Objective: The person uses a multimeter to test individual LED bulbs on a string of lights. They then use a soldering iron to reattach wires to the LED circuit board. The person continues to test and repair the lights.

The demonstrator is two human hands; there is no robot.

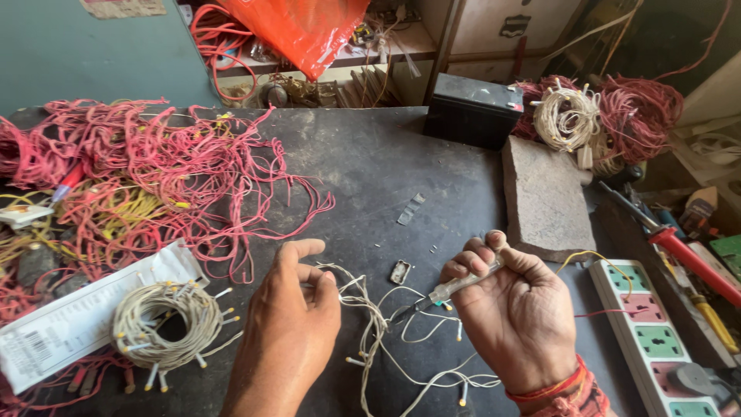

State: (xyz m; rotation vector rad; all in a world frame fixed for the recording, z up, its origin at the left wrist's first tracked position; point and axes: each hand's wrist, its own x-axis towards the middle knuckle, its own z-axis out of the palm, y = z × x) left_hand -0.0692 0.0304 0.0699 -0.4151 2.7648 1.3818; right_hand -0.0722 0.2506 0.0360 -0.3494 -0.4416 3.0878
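Note:
My left hand (289,332) pinches a strand of the white fairy-light wire (374,332) that lies loose on the dark worktable (370,170). My right hand (513,313) is closed around a clear-handled tester screwdriver (448,292), whose dark tip points left toward the wire between my hands. A small grey rectangular part (400,272) lies on the table just beyond the tip. A red thread band sits on my right wrist.
A coiled bundle of white light wire (166,324) rests on a white printed packet at left. Red and yellow wire tangles (154,170) cover the left side. A stone slab (544,197), black battery (472,108), power strip (656,340) and red-handled tool (691,259) are at right.

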